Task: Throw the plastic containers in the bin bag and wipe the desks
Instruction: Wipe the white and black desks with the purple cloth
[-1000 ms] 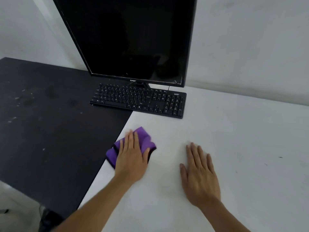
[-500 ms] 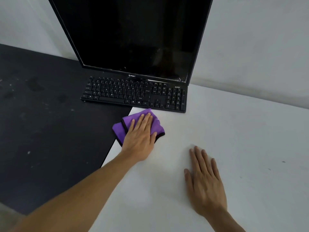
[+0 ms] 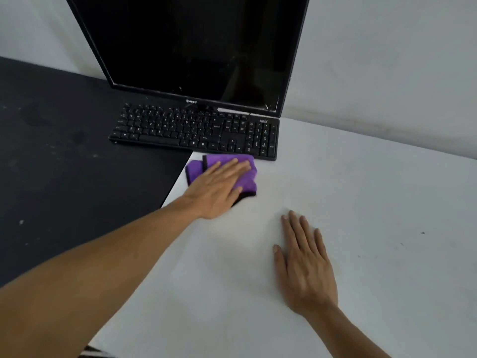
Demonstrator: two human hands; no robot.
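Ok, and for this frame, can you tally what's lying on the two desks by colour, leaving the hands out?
Black: 2, the monitor and the keyboard
Purple: 1, the cloth
Total: 3

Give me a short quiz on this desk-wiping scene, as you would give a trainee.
1. True or false: the left hand presses the purple cloth flat on the white desk.
2. The right hand rests on: A) a mouse, B) the white desk, C) a bin bag.
3. Fill in: the purple cloth lies just in front of the black ____.
Key: 1 true; 2 B; 3 keyboard.
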